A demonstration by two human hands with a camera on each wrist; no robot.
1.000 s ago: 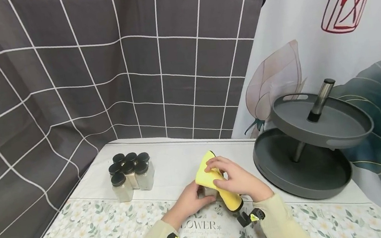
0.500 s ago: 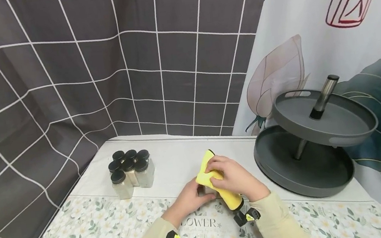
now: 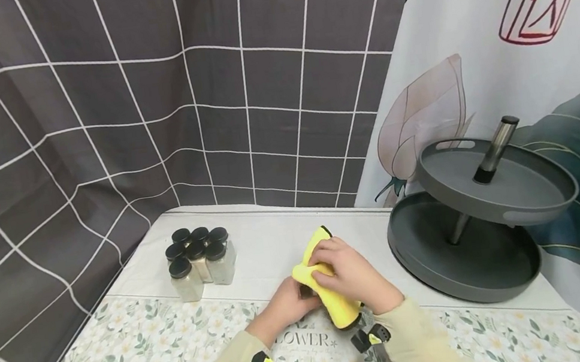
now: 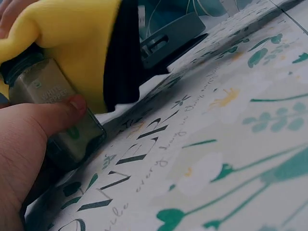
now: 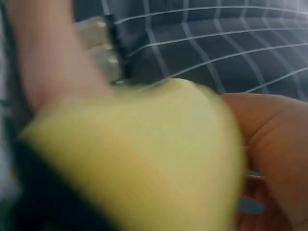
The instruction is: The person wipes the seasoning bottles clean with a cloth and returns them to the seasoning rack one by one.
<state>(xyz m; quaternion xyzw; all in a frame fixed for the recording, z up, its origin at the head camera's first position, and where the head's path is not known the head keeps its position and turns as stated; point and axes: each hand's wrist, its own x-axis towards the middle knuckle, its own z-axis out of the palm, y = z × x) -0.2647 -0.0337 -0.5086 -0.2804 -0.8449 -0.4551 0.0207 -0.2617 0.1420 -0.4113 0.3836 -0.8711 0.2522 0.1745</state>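
My left hand (image 3: 289, 303) grips a square glass spice jar (image 4: 70, 134), its thumb across the label, where "WHITE" can be read. In the left wrist view the jar leans, its dark lid partly under a yellow cloth (image 4: 79, 41). The cloth has dark edging. My right hand (image 3: 350, 270) pinches this yellow cloth (image 3: 340, 307) over the top of the jar, and its ends hang out on both sides. From the head view the jar is mostly hidden by cloth and fingers. The right wrist view is blurred and largely filled by the cloth (image 5: 144, 149).
Several black-lidded spice jars (image 3: 187, 284) stand grouped at the back left of the table. On the right is a dark grey two-tier round tray (image 3: 470, 279) with a metal post. A floral runner (image 3: 168, 341) crosses the table. Dark grid-patterned curtain (image 3: 218, 81) hangs behind.
My right hand has turned and shifted slightly left with the cloth. The cloth's lower end has swung left, covering more of the jar. My left hand stays nearly in place.
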